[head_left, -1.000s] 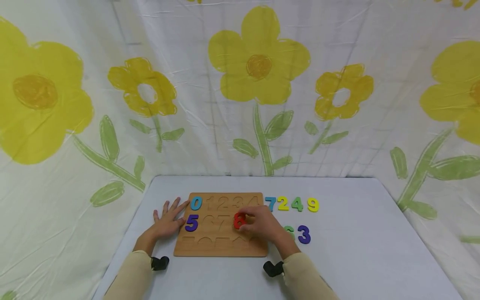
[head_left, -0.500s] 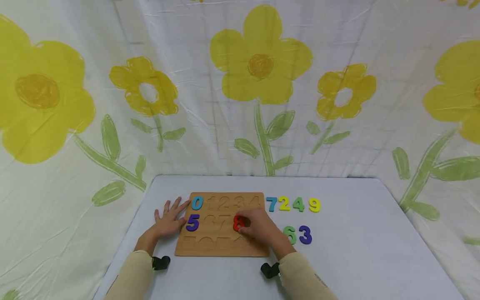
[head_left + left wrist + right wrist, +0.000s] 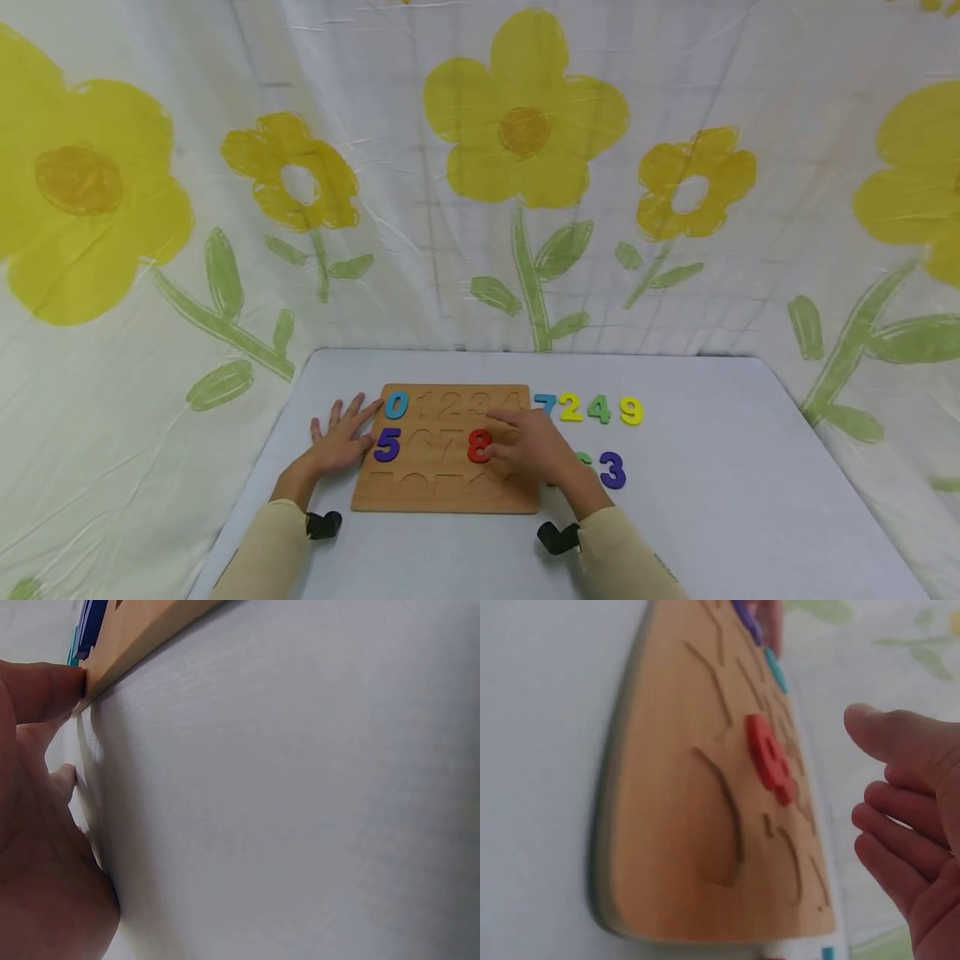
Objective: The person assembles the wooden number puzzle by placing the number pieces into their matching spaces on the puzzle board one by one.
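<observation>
A red number 8 (image 3: 477, 447) sits on the wooden number puzzle board (image 3: 442, 502), at the right of its middle row. My right hand (image 3: 543, 450) hovers just right of the 8, thumb and fingers apart. In the right wrist view, a gap shows between this hand (image 3: 919, 802) and the red 8 (image 3: 767, 759). My left hand (image 3: 336, 447) lies on the table with fingers spread, its thumb against the board's left edge. A blue 0 (image 3: 396, 405) and a purple 5 (image 3: 387, 445) stand in the board's left column.
Right of the board lie a blue 7 (image 3: 545, 403), yellow 2 (image 3: 571, 407), green 4 (image 3: 599, 409) and yellow 9 (image 3: 632, 411). Nearer are a purple 3 (image 3: 612, 471) and a green 6 (image 3: 586, 459), partly hidden by the right hand. A flowered curtain (image 3: 405, 275) hangs behind the white table.
The right hand has let go of the red 8 and drawn back to the right, its fingers spreading. The 8 stays on the board. The left hand has kept its place.
</observation>
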The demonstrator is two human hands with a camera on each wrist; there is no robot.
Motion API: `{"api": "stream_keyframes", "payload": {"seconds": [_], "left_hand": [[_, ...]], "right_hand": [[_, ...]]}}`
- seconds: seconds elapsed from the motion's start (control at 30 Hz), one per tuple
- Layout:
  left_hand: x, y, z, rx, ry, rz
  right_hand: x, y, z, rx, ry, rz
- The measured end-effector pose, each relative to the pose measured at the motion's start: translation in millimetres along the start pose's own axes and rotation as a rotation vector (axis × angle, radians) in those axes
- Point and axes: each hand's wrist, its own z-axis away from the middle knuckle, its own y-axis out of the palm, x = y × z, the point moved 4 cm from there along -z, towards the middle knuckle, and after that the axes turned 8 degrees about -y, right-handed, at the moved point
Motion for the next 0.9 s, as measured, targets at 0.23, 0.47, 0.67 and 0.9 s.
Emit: {"api": "stream_keyframes", "payload": {"seconds": [0.23, 0.47, 0.67, 0.9], "left_hand": [[-0.2, -0.8, 0.9, -0.007, -0.007, -0.004], [-3.4, -2.4, 4.5, -0.003, -0.012, -0.008], [-1.4, 0.6, 0.6, -0.002, -0.008, -0.001], [4.3, 4.1, -3.8, -0.020, -0.002, -0.033]], "right_hand": [[1.4, -31.7, 14.6, -0.066, -0.016, -0.077], [-5.8, -58.2, 34.2, -0.083, -0.055, -0.115], [-26.6, -75.7, 55.3, -0.086, -0.059, -0.100], [-50.1, -91.6, 81.2, -0.091, -0.014, -0.097]]}}
